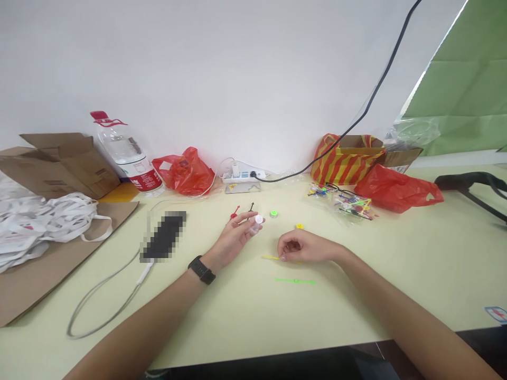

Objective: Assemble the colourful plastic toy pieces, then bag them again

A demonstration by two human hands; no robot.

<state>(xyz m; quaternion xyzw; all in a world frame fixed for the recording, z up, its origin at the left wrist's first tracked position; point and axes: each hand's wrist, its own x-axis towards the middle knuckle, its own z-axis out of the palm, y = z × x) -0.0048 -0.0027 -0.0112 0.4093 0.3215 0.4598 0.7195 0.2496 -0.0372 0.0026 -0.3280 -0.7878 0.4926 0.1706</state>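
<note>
My left hand (233, 237), with a black watch on its wrist, is closed around a small clear piece with a round white top (259, 219). To the right, my right hand (303, 246) pinches a thin yellow stick (271, 257) at table level; part of the stick is hidden under the fingers. A green stick (296, 281) with a wider middle lies nearer to me. Beyond the hands are a small green-topped round piece (273, 214) and a yellow round piece (300, 226). A red arrow-tipped piece (234, 215) and a black arrow-tipped stick (252, 206) lie behind my left hand.
Clear bags of coloured plastic parts (352, 206) lie at the right, beside a red plastic bag (400, 190). A power strip (243, 175) stands against the wall. A cabled phone (164, 236), large bottle (137, 163) and heap of white straps (47, 221) occupy the left.
</note>
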